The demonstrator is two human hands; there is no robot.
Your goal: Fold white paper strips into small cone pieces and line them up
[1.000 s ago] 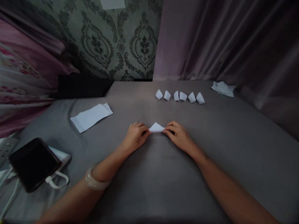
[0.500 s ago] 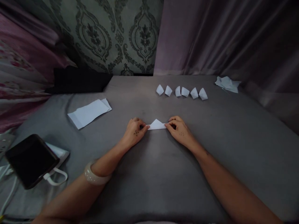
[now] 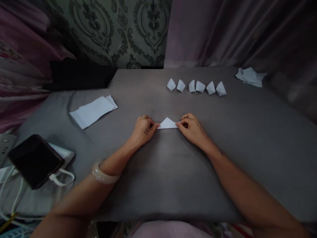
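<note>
A folded piece of white paper [image 3: 167, 123], a narrow strip with a triangular peak along its far edge, lies between my hands. My left hand [image 3: 145, 129] pinches its left end between thumb and fingers. At the other end, my right hand [image 3: 192, 127] grips the strip in the same way. The fingertips beneath the paper are partly hidden. Beyond my hands, several small folded paper shapes [image 3: 200, 86] stand in a row. To the left lies a stack of white paper strips [image 3: 94, 111].
A black phone [image 3: 36, 161] with a white cable [image 3: 63, 178] sits at the near left, beside a power strip [image 3: 7, 145]. Loose paper pieces [image 3: 250, 76] lie at the far right. Black cloth [image 3: 81, 75] rests at the far left of the grey-covered surface [image 3: 160, 185].
The camera view has tipped downward, so everything sits higher in the picture and the near edge shows. Both hands still hold the paper's ends; its shape looks the same.
</note>
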